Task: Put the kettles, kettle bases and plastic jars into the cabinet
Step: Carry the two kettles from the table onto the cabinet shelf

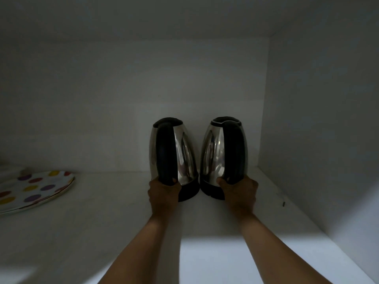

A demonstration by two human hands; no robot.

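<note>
Inside a dim white cabinet (307,99), on its shelf (102,222): two steel kettles side by side, upright, near the back wall and toward the right side wall. Left kettle (184,152) and right kettle (211,154) close together but not touching on their bodies, black bottoms nearly meeting. Black handles turned toward the camera, black lids on top.

Left hand (164,193) clamped around the lower end of the left kettle's handle, thumb showing at the handle's right edge. Right hand (241,191) clamped likewise on the lower end of the right kettle's handle, thumb pressed against the steel at the left of the handle. Both forearms stretched forward from the bottom edge, bare, well apart from each other.

Could not tell whether the black bottoms were separate bases or part of the kettles, nor whether they rested fully on the shelf.

At the far left of the shelf, well apart from the kettles: a white plate (39,189) with coloured dots, lying flat, partly cut off by the edge. A small dark mark (283,203) on the shelf near the right wall.
</note>
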